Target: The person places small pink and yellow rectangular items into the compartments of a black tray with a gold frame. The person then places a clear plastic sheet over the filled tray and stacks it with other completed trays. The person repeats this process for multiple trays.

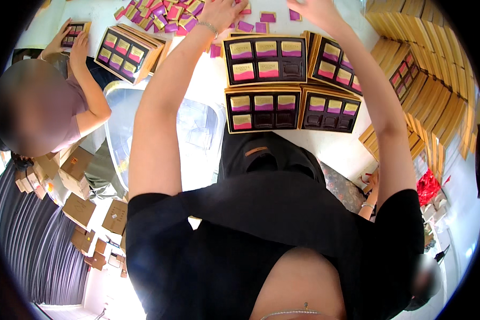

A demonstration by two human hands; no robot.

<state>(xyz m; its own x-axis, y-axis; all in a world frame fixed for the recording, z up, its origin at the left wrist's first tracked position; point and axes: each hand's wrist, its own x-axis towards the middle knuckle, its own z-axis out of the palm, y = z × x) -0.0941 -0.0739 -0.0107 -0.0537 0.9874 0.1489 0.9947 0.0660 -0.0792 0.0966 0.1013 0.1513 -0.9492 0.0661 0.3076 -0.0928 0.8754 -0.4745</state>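
Observation:
My left hand (223, 15) reaches to the far side of the table, over a pile of small wrapped chocolate squares (168, 15) in pink, purple and gold. Its fingers are closed at a pink square (245, 9); the top edge cuts off part of the hand. My right hand (316, 12) is open, fingers pointing left above a loose purple square (294, 15), and is also partly cut off. Nearer me stand tilted chocolate boxes with dark trays: one with a single bare slot (265, 60), one half filled (262, 109), and others (329, 111) at the right, partly under my right forearm.
Stacks of gold-edged boxes (432, 101) rise along the right. At left, a co-worker's hands (76, 45) hold a small box beside another row of filled boxes (121, 55). A clear plastic bin (197, 141) stands left of my lap. Cardboard cartons (80, 210) lie behind the co-worker.

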